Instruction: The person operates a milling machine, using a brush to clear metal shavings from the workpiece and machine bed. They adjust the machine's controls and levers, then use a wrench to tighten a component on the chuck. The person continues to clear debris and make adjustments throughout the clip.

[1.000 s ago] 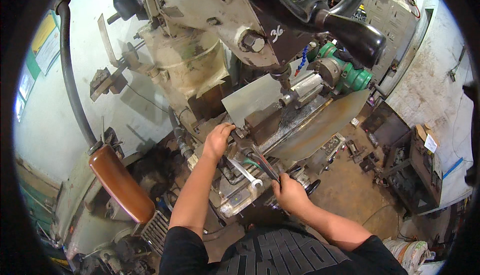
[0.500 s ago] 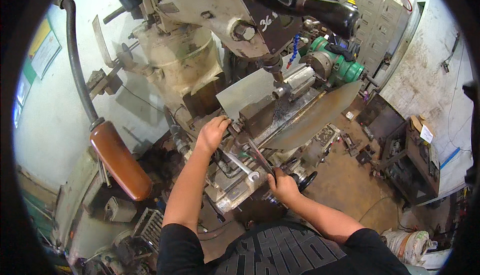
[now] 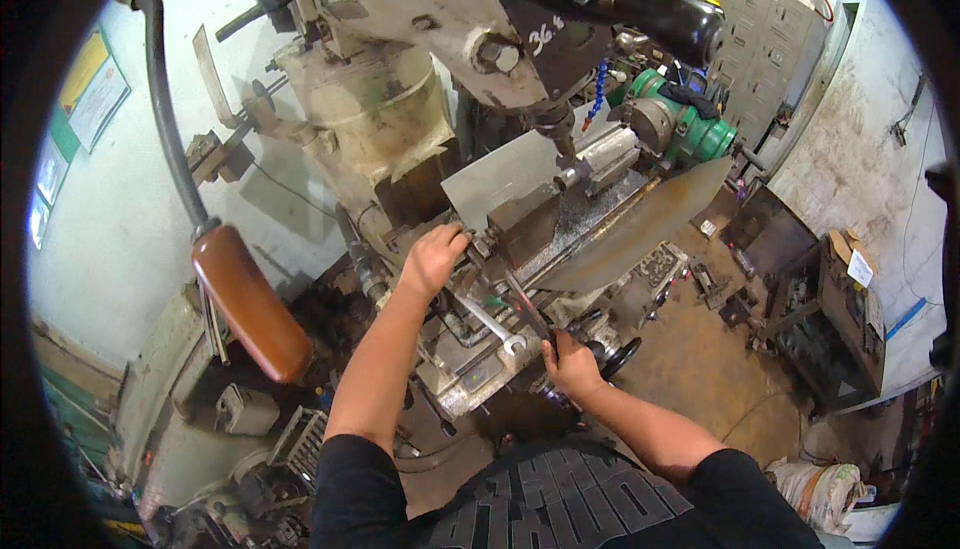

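My left hand (image 3: 435,257) is closed at the near end of the milling machine's table, its fingertips curled by a metal fitting (image 3: 484,243). What those fingers hold is hidden. Lower and to the right, my right hand (image 3: 575,365) wraps around the near end of a long dark metal bar (image 3: 528,311). The bar slants up and left toward the fitting; its far end is hard to make out. Between my forearms, an open-ended wrench (image 3: 495,327) lies on the machine's near end. Beyond the fitting sits a dark metal block (image 3: 527,229).
Over the work hang the milling head (image 3: 400,9) and a black crank handle (image 3: 665,24). A brown-handled lever (image 3: 250,299) juts in at left. The green indexing head (image 3: 690,124) stands at the table's far end. A metal guard plate (image 3: 640,234) leans along the table's right side.
The whole view has shifted slightly. Both hands keep about the same places on the machine, and the right hand still grips the bar.
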`<state>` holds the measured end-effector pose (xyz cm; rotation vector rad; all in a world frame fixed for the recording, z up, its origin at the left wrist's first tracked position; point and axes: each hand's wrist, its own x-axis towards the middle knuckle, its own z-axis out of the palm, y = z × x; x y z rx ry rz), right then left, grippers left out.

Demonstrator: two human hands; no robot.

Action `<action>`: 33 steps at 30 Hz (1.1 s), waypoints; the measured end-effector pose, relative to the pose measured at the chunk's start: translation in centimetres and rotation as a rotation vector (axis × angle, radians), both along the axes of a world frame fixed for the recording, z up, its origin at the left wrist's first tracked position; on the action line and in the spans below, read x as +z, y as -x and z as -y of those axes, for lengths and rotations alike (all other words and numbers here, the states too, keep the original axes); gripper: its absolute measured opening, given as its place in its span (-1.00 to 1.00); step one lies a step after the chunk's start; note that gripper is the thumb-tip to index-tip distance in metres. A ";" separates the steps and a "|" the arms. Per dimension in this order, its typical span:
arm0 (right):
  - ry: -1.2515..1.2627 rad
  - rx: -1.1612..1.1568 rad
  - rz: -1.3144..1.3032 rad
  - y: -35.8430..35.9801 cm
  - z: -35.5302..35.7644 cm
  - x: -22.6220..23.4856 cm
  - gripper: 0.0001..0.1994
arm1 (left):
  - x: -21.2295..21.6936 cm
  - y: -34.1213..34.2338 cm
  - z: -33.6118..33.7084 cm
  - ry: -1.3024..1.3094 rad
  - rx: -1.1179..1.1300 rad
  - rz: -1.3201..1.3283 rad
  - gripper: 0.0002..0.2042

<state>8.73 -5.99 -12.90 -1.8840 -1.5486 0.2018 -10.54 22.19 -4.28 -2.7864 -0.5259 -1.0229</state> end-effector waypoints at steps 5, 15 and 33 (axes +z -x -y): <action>0.033 -0.009 -0.036 0.3 0.5 0.0 -0.64 | 0.5 0.3 0.6 0.085 0.039 -0.068 -0.71; 0.358 -0.035 -0.196 3.2 0.3 6.3 -0.51 | -0.1 3.7 1.1 0.213 0.150 -0.139 -0.65; 0.221 0.140 0.116 13.1 -4.7 1.2 -0.63 | -7.4 14.9 9.4 0.522 0.742 0.312 -0.75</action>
